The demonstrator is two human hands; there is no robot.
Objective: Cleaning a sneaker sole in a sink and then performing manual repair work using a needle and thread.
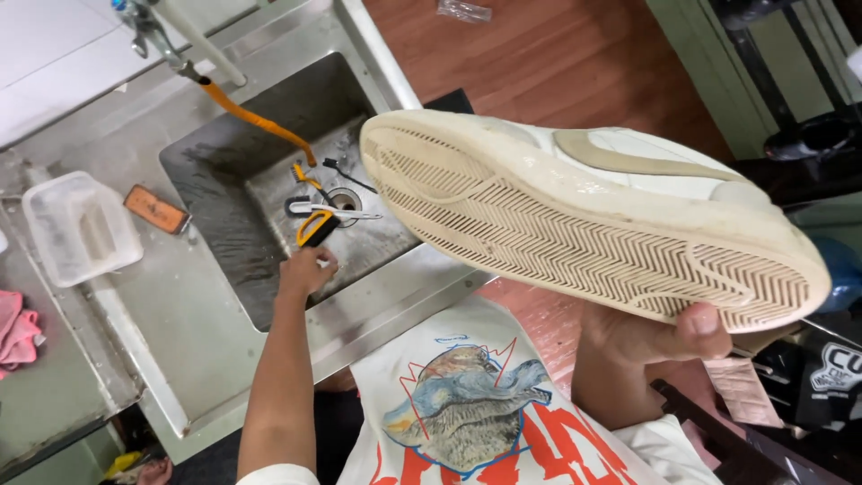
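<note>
Nearest the camera, at the bottom centre of the frame, is the person's white shirt with a printed picture on the chest. The two hands are well apart. The right hand, lower right of the frame, is clamped on the heel end of a white shoe; the thumb lies on the sole edge. The shoe is held in the air, sole up and toward the camera, running from the centre of the frame to the right edge, and shows a zigzag tread and a beige stripe on its side.

The left hand, left of centre, reaches into a steel sink and closes on a brush with a yellow and black handle. The brush lies on the wet sink floor just beside the drain. An orange hose hangs from a tap at the upper left into the sink.

On the table left of the sink stand a clear plastic tub and a small orange block. A pink cloth lies at the left edge. Reddish wooden floor fills the upper centre.
</note>
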